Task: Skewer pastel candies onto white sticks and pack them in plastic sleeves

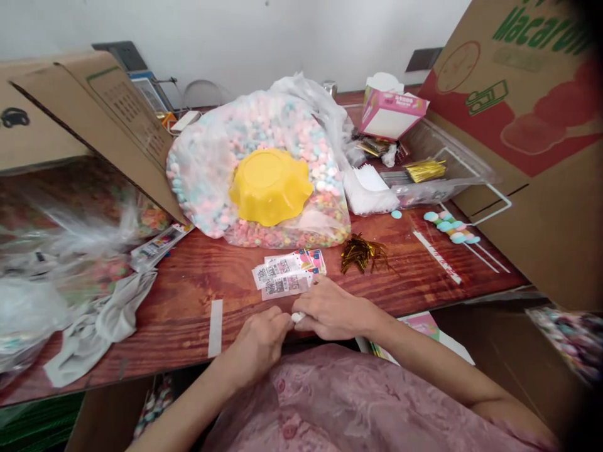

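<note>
Cardboard flaps (94, 119) overhang the table's left side, with crumpled plastic bags (61, 251) and a grey cloth (101, 323) filling the wood beneath them. Bare table (188, 282) shows only near the front edge, where a paper strip (215, 326) lies. There the left hand (259, 342) and right hand (332, 311) meet, fingertips pinched together on a small white piece (298, 317) just over the edge. Labels (287, 274) lie just beyond, then a big candy bag (264, 169) topped by a yellow bowl (269, 186). Gold twist ties (362, 253) and candy skewers (452, 229) sit rightward, hemmed by a large carton (532, 144).
</note>
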